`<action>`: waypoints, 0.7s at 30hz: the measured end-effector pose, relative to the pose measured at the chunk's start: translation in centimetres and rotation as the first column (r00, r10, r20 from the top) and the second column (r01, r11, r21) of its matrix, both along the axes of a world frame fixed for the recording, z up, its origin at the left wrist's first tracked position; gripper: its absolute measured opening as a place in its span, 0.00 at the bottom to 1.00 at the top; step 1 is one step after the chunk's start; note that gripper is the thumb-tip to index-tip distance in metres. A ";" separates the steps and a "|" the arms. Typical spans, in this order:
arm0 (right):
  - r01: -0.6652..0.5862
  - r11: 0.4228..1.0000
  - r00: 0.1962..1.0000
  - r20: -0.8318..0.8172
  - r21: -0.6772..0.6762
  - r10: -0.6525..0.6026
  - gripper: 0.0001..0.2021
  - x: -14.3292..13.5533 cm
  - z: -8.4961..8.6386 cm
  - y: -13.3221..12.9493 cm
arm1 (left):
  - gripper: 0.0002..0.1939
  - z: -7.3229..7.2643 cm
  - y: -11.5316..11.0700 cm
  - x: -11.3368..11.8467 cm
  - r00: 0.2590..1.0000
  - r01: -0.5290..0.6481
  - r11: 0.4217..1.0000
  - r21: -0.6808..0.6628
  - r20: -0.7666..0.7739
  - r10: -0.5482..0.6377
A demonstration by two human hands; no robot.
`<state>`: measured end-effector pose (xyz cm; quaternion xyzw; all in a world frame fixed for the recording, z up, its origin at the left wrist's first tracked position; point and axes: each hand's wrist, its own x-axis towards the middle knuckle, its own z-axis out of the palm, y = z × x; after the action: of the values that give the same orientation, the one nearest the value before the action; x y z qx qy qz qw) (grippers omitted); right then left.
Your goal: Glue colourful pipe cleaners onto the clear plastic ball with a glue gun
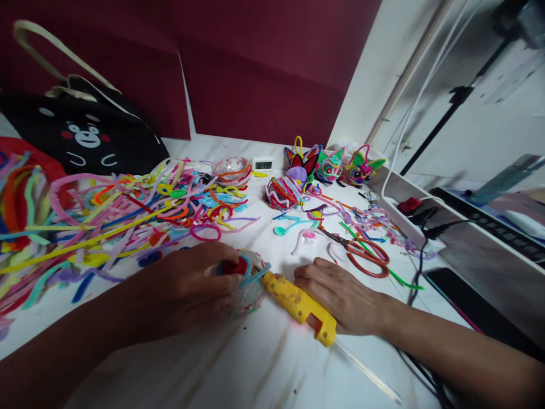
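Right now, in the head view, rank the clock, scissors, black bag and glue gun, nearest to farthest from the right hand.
From the right hand:
1. Glue gun: in its grip.
2. Scissors: just beyond, toward the right.
3. Clock: at the back, mid-picture.
4. Black bag: at the back, far left.

Glue gun you hold: yellow plastic, smooth but blotched brownish. Glue stick: translucent, smooth. Ball you hold: clear, glossy, plastic-looking. Your pipe cleaners: fuzzy, matt. Scissors: smooth orange plastic handles, metal blades. Your tabletop: smooth, marble-veined, light sheen. Bag: matt black cloth. Backdrop: matt maroon, paper-like. Phone: smooth, dark.
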<state>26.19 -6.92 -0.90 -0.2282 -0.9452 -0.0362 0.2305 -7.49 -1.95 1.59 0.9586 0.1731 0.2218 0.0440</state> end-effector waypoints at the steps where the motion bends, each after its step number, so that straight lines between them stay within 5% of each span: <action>1: 0.002 1.000 1.000 0.003 0.010 -0.002 0.14 0.0 0.0 -0.1 | 0.11 0.1 0.0 0.0 1.000 0.005 1.000 0.004 0.002 -0.005; 14: -0.011 0.997 1.000 -0.007 0.077 0.012 0.20 -0.2 0.0 -0.6 | 0.11 -0.2 0.1 -0.1 1.000 0.004 1.000 -0.010 0.004 -0.004; 21: 0.018 0.997 1.000 -0.007 0.077 -0.017 0.16 -0.1 -0.1 0.0 | 0.10 -0.1 -0.1 0.1 1.000 -0.007 0.999 -0.040 0.023 0.008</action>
<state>26.14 -6.94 -0.98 -0.2274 -0.9404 -0.0741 0.2418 -7.35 -2.03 1.53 0.9542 0.1806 0.2297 0.0641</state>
